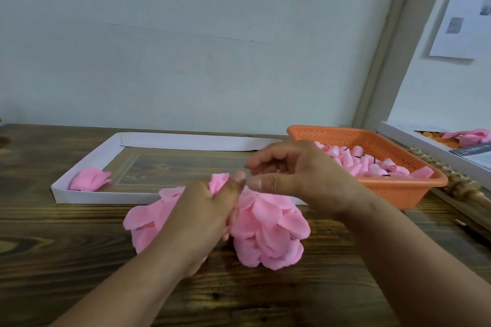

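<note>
My left hand (210, 210) grips a small pink paper flower (218, 182), whose top pokes out above the curled fingers. My right hand (295, 170) hovers just right of it, fingers loosely curled, thumb close to the flower's tip; whether it touches is unclear. Below both hands a pile of loose pink petals (268, 231) lies on the wooden table (66, 247). A finished pink flower (89, 179) lies in the left end of the flat white box lid (106, 197).
An orange perforated basket (398, 188) at the right holds several pink buds with dark stems. Beyond it a white box (414, 145) holds more pink and orange pieces. A pale wall stands behind the table. A dark pen (470, 231) lies near the right edge.
</note>
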A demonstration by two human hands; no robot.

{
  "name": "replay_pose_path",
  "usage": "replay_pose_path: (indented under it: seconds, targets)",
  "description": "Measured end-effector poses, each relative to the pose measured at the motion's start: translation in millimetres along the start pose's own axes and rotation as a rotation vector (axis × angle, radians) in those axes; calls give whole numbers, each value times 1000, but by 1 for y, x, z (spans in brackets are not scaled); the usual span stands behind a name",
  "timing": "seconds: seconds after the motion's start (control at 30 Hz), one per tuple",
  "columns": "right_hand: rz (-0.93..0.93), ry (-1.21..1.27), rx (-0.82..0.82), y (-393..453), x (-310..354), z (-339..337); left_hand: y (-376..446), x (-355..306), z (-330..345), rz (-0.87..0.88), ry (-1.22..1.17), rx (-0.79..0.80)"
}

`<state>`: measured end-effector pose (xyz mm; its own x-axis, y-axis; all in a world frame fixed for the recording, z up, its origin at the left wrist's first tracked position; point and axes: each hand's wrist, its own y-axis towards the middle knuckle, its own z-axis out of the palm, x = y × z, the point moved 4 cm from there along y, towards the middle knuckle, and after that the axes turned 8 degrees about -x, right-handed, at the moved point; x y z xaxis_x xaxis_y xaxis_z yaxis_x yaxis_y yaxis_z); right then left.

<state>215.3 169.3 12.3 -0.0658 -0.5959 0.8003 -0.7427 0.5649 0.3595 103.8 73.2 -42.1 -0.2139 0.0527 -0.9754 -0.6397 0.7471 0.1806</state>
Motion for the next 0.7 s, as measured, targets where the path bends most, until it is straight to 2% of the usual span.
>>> replay_pose_path:
  seconds: [0.07,0.17,0.3,0.43,0.7]
  targets:
    - [-72,12,96,0,14,8,-1,-3,4,56,1,48]
    - [-139,-103,176,5,24,12,-3,-8,7,129,2,95]
    - [-123,-138,268,9,28,14,-2,-9,12,152,4,118]
    - [-92,-42,258,9,27,13,1,-10,17,107,1,172]
    - [-98,6,151,18,33,-8,21,-33,25,-46,-109,495]
